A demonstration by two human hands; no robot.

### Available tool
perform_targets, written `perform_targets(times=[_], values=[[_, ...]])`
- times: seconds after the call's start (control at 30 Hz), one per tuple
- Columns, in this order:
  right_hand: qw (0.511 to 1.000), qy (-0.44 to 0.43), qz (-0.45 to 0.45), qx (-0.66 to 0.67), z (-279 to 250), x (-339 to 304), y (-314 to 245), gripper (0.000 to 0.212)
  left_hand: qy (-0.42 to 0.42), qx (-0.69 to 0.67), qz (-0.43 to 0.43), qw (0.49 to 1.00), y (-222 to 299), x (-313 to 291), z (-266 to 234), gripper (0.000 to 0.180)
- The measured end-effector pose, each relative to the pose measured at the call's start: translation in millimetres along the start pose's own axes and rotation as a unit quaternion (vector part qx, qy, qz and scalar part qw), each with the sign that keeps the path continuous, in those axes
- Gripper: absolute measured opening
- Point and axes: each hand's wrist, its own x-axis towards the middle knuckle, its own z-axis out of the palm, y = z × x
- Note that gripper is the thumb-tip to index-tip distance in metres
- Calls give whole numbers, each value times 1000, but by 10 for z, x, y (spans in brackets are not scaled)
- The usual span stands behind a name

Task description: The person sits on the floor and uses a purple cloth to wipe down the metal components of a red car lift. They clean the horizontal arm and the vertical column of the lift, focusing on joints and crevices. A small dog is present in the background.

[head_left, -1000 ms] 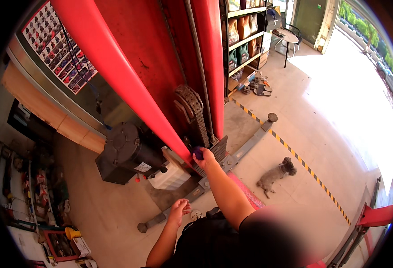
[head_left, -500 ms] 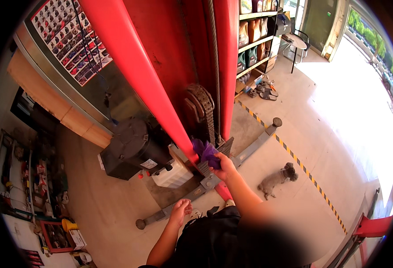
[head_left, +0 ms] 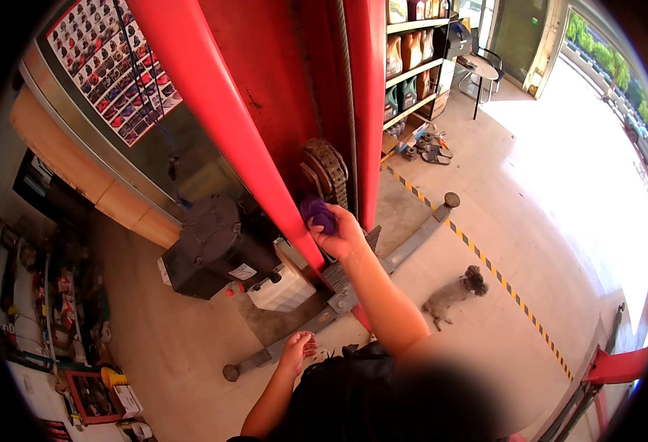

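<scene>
My right hand [head_left: 340,234] grips a bunched purple cloth [head_left: 317,213] and presses it against the inner edge of the red lift post [head_left: 265,155]. Just behind the cloth, inside the post, a greasy chain [head_left: 328,168] runs over its wheel. Low in front of my body, my left hand [head_left: 296,353] hangs with loosely bent fingers and nothing visible in it. It is close to the grey lift arm [head_left: 269,355] that crosses the floor below.
Left of the post stand a black motor housing [head_left: 217,239] and a whitish tank [head_left: 283,289]. A small grey dog [head_left: 451,296] is on the floor at right, near the yellow-black striped line [head_left: 512,291]. Shelves of bottles [head_left: 412,70] stand beyond the post.
My right hand has moved up and to the left along the post with the purple cloth, which now looks more bunched. My left hand has hardly moved.
</scene>
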Motion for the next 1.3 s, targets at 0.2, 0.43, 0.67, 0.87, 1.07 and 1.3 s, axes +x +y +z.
perform_targets(times=[0.2,0.43,0.67,0.87,1.07,1.3], values=[[992,-29,-85,-85,-40,-579,-308,17,-36,17,14,999,153,79,163,19],[920,162,-206,-291,-616,-1239,-663,29,-42,29,44,998,301,119,261,18],[589,114,-148,-786,-1486,-1115,-534,40,-116,148,232,954,650,273,749,45],[458,-135,-181,-860,-1164,-1079,-304,40,-112,362,349,857,1229,320,1193,55],[582,-9,-354,-732,-1018,-1119,-298,45,-133,5,89,987,1302,426,1452,39],[584,-6,-417,-697,-1295,-1139,-288,65,-109,-145,46,982,1492,357,1904,47]])
